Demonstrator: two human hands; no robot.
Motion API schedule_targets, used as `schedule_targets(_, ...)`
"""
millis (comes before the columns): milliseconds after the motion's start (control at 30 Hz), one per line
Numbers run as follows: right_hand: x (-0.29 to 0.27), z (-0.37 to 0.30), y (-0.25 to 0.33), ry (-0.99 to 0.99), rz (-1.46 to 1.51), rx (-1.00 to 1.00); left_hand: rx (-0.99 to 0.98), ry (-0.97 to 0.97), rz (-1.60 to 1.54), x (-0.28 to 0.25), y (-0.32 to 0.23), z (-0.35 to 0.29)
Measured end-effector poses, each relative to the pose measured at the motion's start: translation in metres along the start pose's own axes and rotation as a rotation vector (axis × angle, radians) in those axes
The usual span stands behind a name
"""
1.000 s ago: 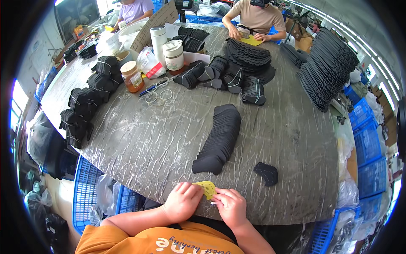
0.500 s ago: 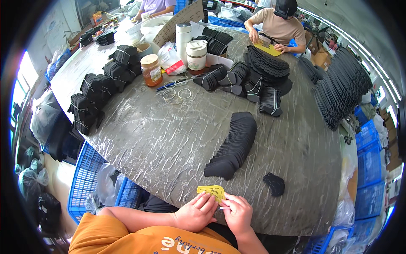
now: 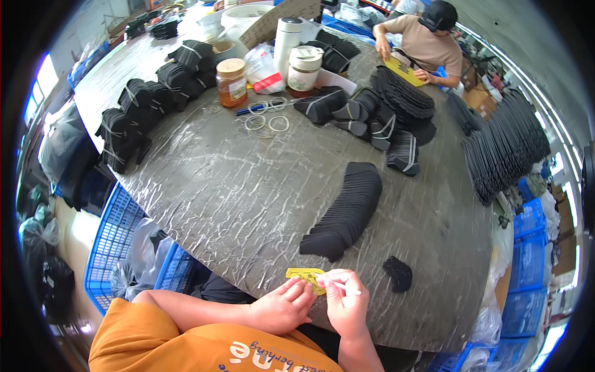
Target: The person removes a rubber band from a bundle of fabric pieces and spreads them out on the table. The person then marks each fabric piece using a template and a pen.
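Near the table's front edge my left hand (image 3: 286, 305) grips a small yellow template (image 3: 302, 273) with slots cut in it, fingers pressed over its lower side. My right hand (image 3: 346, 307) pinches a thin white pen-like stick (image 3: 347, 290), its end at the template's right part. Whether a black piece lies beneath the template is hidden. A single curved black piece (image 3: 397, 274) with a small mark row lies to the right of my hands. Beyond them stretches a fanned row of the same dark pieces (image 3: 343, 214).
Rubber-band-tied black bundles (image 3: 144, 102) line the left; more bundles (image 3: 350, 111) and stacks stand at the back and right. A honey-coloured jar (image 3: 232, 84), white bottle (image 3: 287, 46), cup (image 3: 304, 71) and loose rubber bands (image 3: 266, 118) sit mid-table. A co-worker (image 3: 424, 40) handles a yellow template across the table.
My right hand has turned and risen over the template's right side, and the white stick now shows plainly in its fingers. The left hand keeps its hold; the view has shifted slightly.
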State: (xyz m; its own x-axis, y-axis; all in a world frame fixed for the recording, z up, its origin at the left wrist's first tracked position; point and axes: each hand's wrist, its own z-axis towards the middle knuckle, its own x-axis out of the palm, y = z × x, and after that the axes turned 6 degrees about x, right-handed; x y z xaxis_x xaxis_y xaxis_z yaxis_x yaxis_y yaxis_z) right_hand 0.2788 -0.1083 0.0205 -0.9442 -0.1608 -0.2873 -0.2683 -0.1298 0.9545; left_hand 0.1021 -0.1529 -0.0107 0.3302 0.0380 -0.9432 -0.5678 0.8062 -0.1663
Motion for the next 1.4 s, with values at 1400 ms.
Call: schedule_targets(1400,0.001,-0.016,-0.020,-0.043,-0.228,-0.056,0.020,0.038,-0.015,-0.003,0.003,-0.001)
